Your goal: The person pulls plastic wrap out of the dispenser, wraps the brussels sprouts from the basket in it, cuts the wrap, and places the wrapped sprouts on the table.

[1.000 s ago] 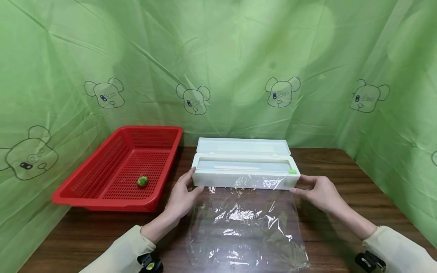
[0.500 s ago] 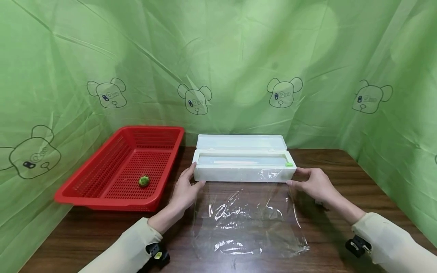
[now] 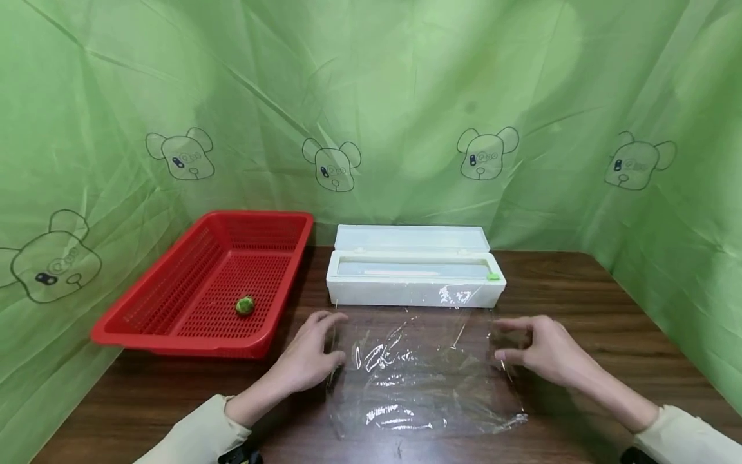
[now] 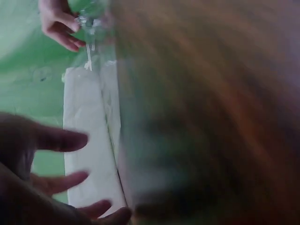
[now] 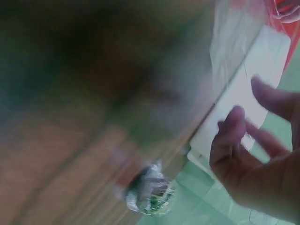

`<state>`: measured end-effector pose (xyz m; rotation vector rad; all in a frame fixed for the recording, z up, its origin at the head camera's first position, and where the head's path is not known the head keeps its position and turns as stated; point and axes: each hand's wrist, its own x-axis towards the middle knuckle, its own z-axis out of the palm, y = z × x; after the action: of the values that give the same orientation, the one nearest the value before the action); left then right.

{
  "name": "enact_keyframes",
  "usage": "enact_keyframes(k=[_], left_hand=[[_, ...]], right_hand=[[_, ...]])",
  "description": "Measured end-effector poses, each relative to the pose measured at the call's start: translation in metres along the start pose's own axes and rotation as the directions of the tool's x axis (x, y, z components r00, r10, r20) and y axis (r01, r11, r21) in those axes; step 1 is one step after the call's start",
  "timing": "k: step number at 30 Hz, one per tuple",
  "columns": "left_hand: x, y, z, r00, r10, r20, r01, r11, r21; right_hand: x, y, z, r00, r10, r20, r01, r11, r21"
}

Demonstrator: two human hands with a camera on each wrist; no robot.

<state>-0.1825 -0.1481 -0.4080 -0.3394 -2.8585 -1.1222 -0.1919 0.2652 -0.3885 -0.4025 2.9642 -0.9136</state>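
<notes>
A white cling film dispenser box [image 3: 416,294] stands at the back of the table with its lid [image 3: 413,238] raised. A small green slide cutter [image 3: 493,276] sits at its right end. From its front a clear sheet of cling film [image 3: 420,380] lies spread toward me, wrinkled and shiny. My left hand [image 3: 306,356] is at the film's left edge and my right hand [image 3: 547,351] at its right edge, thumbs and fingers apart. Neither hand touches the box. In the right wrist view a film-wrapped green item [image 5: 152,192] lies on the table; in the head view it is hidden.
A red perforated basket [image 3: 261,345] stands at the left, with one small green vegetable [image 3: 245,306] like a Brussels sprout in it. Green printed cloth [image 3: 406,96] encloses the dark wooden table [image 3: 585,303] at the back and sides.
The box first slid away from me with both hands at its ends. Then both hands let go of the box and drew back toward me along the film's edges.
</notes>
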Motion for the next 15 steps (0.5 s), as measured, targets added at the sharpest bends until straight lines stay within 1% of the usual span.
enact_keyframes(k=[3,5,7,11,15], left_hand=[[-0.006,0.002,-0.004,0.996,0.055,0.069,-0.063,0.992,0.113],[-0.007,0.003,-0.005,0.993,0.068,0.093,-0.082,0.984,0.157],[-0.006,0.003,-0.005,0.992,0.069,0.108,-0.088,0.979,0.185],[-0.003,0.001,-0.002,0.99,0.053,0.128,-0.081,0.972,0.221],[0.0,-0.002,0.0,0.99,0.051,0.13,-0.08,0.969,0.234]], right_hand=[[-0.011,0.0,0.005,0.992,-0.118,0.042,0.118,0.993,-0.004],[-0.015,0.001,0.009,0.982,-0.179,0.056,0.18,0.984,-0.014],[-0.015,0.002,0.013,0.975,-0.216,0.059,0.218,0.976,-0.019],[-0.014,0.004,0.019,0.97,-0.237,0.055,0.239,0.971,-0.027],[-0.015,0.004,0.023,0.968,-0.245,0.047,0.247,0.968,-0.038]])
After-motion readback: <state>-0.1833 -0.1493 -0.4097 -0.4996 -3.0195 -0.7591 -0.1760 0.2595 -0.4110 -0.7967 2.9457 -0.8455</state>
